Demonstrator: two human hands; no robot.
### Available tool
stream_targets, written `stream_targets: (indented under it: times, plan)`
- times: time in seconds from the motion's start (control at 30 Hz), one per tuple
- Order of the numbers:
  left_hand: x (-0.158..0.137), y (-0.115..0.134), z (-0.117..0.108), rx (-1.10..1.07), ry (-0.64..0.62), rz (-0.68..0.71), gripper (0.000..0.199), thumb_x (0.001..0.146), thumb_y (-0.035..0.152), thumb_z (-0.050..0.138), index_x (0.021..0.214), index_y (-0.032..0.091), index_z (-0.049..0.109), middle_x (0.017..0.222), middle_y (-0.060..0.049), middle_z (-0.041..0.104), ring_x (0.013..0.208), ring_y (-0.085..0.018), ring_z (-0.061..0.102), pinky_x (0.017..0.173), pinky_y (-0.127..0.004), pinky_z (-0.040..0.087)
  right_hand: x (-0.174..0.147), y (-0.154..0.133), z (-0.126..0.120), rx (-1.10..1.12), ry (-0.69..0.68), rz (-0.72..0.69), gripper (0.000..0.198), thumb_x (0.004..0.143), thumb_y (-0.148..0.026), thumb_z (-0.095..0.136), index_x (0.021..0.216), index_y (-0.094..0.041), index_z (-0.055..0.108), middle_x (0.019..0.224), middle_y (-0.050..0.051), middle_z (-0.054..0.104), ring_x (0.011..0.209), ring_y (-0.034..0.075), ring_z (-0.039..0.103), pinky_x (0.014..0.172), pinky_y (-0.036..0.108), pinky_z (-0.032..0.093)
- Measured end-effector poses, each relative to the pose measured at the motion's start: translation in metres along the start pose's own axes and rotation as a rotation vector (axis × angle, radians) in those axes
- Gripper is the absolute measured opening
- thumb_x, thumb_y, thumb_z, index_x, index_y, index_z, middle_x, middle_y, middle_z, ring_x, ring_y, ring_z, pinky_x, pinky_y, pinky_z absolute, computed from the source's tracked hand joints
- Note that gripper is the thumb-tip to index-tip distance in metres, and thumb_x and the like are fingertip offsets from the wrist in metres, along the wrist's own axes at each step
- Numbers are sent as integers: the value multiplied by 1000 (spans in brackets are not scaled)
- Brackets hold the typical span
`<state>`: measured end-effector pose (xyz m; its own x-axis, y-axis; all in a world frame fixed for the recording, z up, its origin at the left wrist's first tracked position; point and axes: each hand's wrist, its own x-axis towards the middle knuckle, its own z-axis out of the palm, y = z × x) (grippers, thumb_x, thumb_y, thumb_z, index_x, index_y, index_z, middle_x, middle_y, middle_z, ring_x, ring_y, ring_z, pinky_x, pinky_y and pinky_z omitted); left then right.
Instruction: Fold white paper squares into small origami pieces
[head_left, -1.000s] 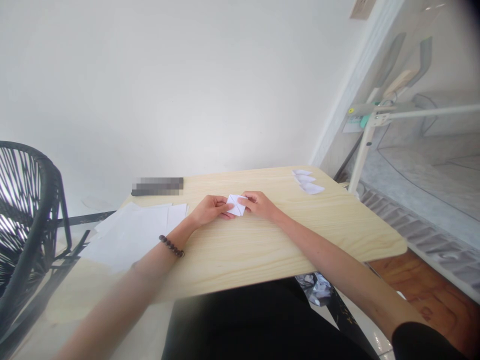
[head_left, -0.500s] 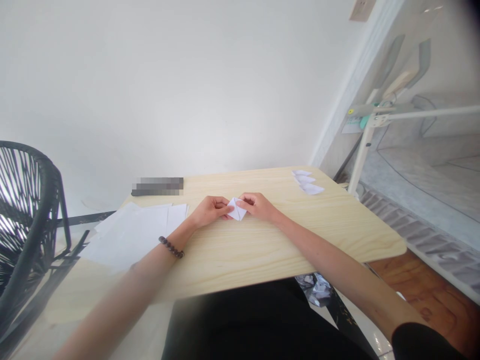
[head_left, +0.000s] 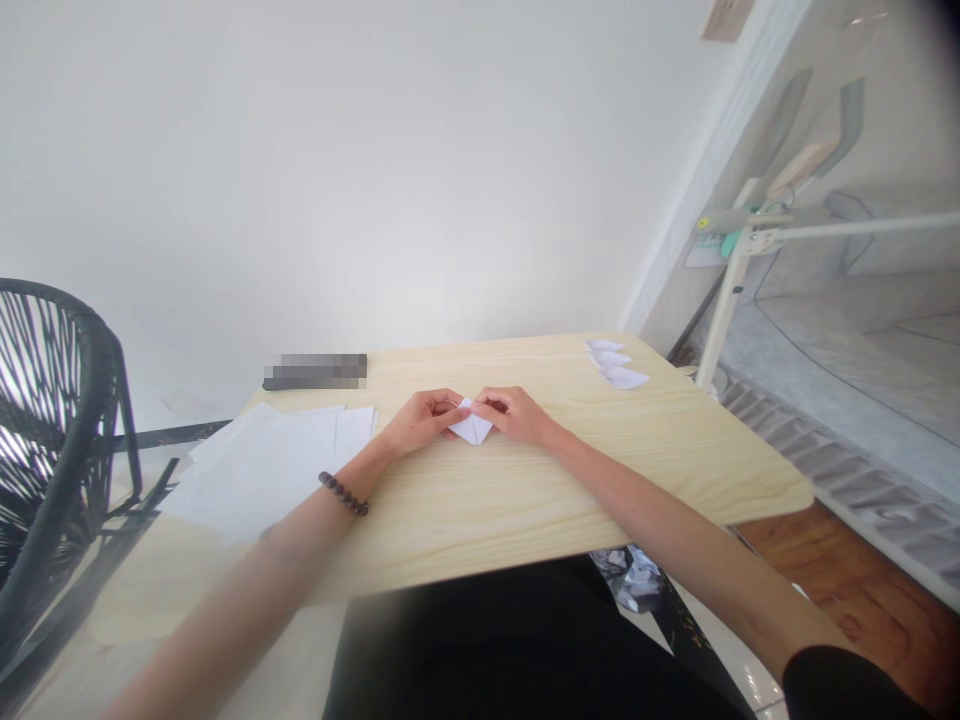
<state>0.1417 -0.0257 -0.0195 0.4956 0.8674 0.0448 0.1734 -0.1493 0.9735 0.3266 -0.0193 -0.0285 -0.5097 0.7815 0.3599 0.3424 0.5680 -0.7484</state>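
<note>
Between my two hands is a small piece of folded white paper (head_left: pixel 473 430), held just above or on the wooden table; its lower point faces me and creases run across it. My left hand (head_left: pixel 424 420) pinches its left side, thumb on top. My right hand (head_left: pixel 514 412) grips the right side, with the thumb pressing near the upper middle. Fingers behind the paper are partly hidden. At the far right of the table lie several folded white paper pieces (head_left: pixel 624 378) in an overlapping row.
Loose white sheets (head_left: pixel 285 465) are spread on the left of the light wooden table (head_left: pixel 675 440). A dark, partly pixelated object (head_left: pixel 315 373) lies at the back left edge. A black woven chair (head_left: pixel 82 400) stands at left, a white metal frame (head_left: pixel 724 320) at right.
Both thumbs have moved closer together near the paper's top. The folded paper has shifted slightly and shows a wider lower part. Everything else stays put.
</note>
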Motion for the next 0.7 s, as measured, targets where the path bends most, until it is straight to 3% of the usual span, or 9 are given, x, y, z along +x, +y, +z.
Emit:
stream_targets:
  times: [0.23, 0.7]
  plan:
    - [0, 0, 0, -48, -45, 6, 31, 70, 39, 57, 85, 12, 55, 77, -6, 61, 76, -18, 58, 61, -29, 48, 0, 1, 2, 6, -33, 26, 28, 78, -38, 43, 74, -13, 56, 61, -1, 50, 52, 7, 40, 48, 19, 30]
    - [0, 2, 2, 17, 81, 40, 34, 71, 46, 53, 83, 14, 56, 74, -4, 59, 67, -15, 55, 51, -24, 46, 0, 4, 0, -107, -93, 15, 31, 75, -38, 45, 55, -15, 42, 51, -5, 34, 47, 5, 30, 45, 19, 23]
